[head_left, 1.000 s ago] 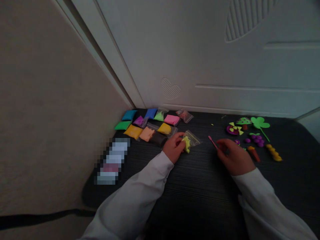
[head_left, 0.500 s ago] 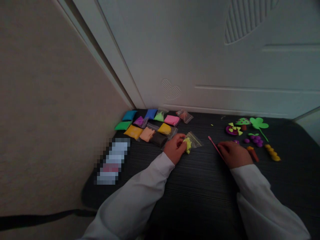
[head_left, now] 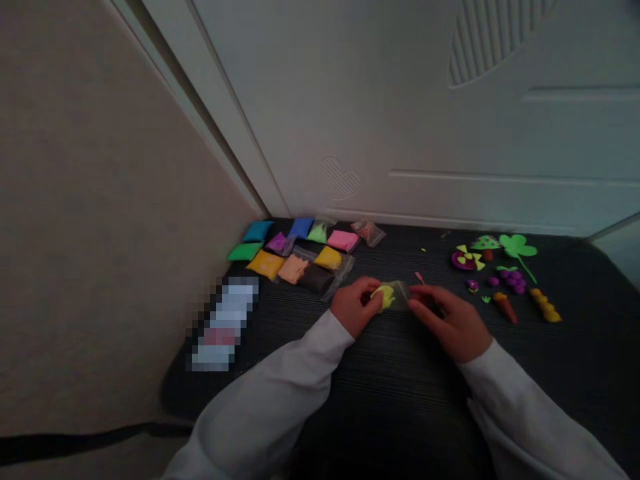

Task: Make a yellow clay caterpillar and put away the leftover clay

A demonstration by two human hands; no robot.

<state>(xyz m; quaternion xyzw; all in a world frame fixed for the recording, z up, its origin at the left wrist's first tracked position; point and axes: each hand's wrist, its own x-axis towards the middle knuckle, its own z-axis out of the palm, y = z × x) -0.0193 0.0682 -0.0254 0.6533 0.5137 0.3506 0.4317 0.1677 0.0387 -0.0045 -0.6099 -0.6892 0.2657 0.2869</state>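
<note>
My left hand [head_left: 356, 305] pinches a small clear zip bag [head_left: 399, 293] with light yellow clay [head_left: 384, 297] in it, just above the dark table. From the other side, my right hand [head_left: 453, 320] has its thumb and forefinger closed on the bag's zip end. Behind the right fingertips lies a pink stick tool [head_left: 419, 277] on the table, its lower part hidden by the hand. A purple clay flower [head_left: 472, 286] and a small green clay piece [head_left: 485, 299] lie to the right of that hand.
Bags of coloured clay, such as a brown one [head_left: 316, 277] and an orange one [head_left: 266, 264], lie at the back left. Clay figures stand at the right: a mushroom [head_left: 486, 243], a clover [head_left: 517, 245], grapes [head_left: 513, 280]. A pixelated blurred object [head_left: 225, 323] lies at the left edge.
My right hand has let go of the pink stick, leaving it on the table, and moved left to the bag's zip end. My left hand has shifted slightly right and nearer with the bag.
</note>
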